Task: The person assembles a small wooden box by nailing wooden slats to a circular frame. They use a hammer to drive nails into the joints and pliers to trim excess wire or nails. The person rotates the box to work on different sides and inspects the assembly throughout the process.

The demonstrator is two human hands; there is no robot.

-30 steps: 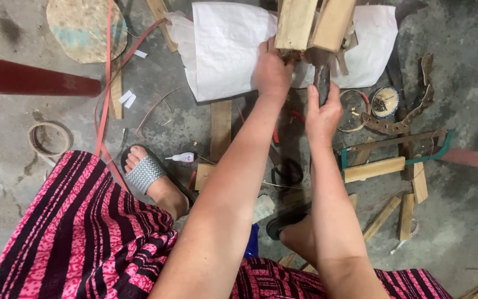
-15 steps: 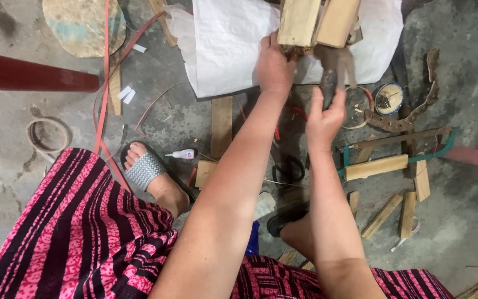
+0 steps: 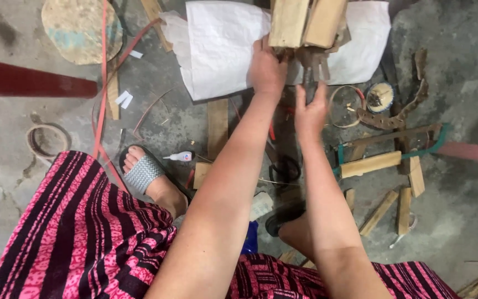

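At the top centre of the frame the left hand point(image 3: 266, 69) grips the lower end of a pale, squared wooden block point(image 3: 289, 22), fingers curled around its base where it meets a cluster of thin brown wooden strips point(image 3: 313, 58). A second pale wooden block point(image 3: 325, 22) leans against the first, just to its right. The right hand point(image 3: 310, 113) sits just below and right of the left, fingers half spread and pointing up, its fingertips touching a dark narrow piece point(image 3: 308, 77) that hangs beneath the blocks; whether it actually grips that piece cannot be told.

Behind the blocks a white woven plastic sack point(image 3: 222, 50) lies flat on the grey concrete floor point(image 3: 40, 194), spreading to both sides of the wood. At centre left, near a foot in a grey woven slide sandal point(image 3: 142, 174), lies a small white glue bottle with a blue cap point(image 3: 179, 157). In the upper left are a round, worn cardboard disc with faded blue patches point(image 3: 81, 27) and a long dark red bar point(image 3: 29, 83). A red strap point(image 3: 102, 105) runs down from the top edge towards the sandal.

On the right side a green-framed hacksaw point(image 3: 416, 145) lies among short light wood offcuts point(image 3: 370, 164), with a small round tin point(image 3: 380, 97) above them. Pink and black striped fabric point(image 3: 73, 243) fills the lower left.
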